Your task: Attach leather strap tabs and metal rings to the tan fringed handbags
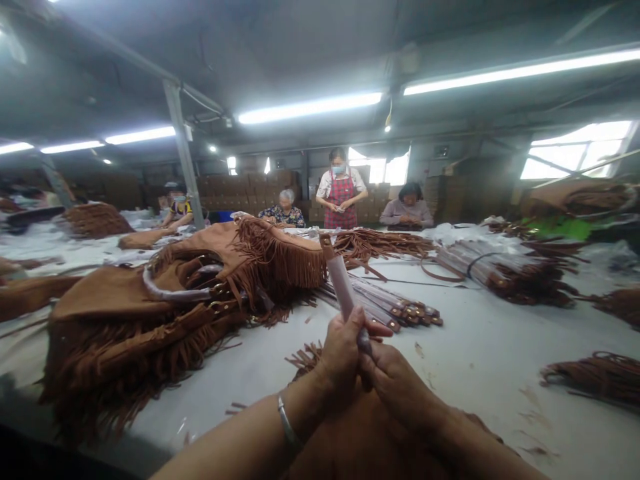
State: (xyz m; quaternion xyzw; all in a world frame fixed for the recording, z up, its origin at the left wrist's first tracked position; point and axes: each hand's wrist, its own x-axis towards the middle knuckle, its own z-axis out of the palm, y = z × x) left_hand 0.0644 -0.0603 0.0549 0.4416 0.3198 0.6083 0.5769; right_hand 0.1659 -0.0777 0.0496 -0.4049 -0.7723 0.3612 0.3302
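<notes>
A brown strap [340, 277] in a pale wrapping points up and away from me, its bare brown tip showing at the top. My left hand [343, 347], with a bracelet at the wrist, is closed around its middle. Right beside it, my right hand [393, 373] is closed on the lower part of the strap; the fingers hide the lower end. Brown suede [350, 440] lies below my forearms, partly covered by them. Just beyond my hands lies a row of similar wrapped straps [400, 307] with metal fittings at their ends.
Fringed brown bags [150, 300] are heaped on the white table [480, 373] at left. A bound bundle of wrapped straps [480, 267] lies at right, and fringe strips [595, 377] nearer the right edge. Several people work across the table, one in a checked apron [343, 200].
</notes>
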